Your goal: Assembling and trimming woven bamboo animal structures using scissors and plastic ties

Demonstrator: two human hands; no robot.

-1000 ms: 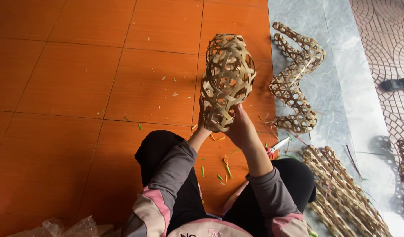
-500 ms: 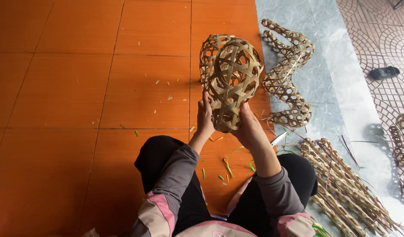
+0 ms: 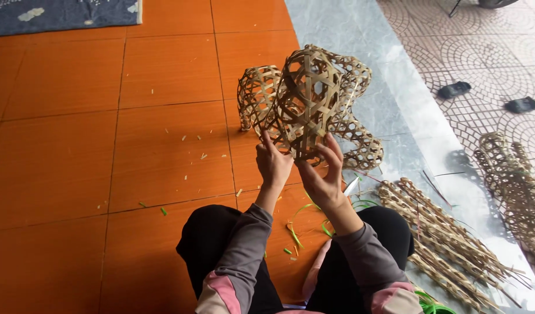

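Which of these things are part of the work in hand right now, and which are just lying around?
In hand:
woven basket, held up by left hand and right hand

Lying about:
woven strip behind the basket
flat woven pieces at right
green scraps on the orange floor
two dark shoes
blue mat

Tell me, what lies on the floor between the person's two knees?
In the head view, green strips and small cuttings lie on the orange tiled floor there, below the hands holding the woven bamboo basket.

Tan open-weave basket (image 3: pixel 307 104), orange tiles (image 3: pixel 75 163)
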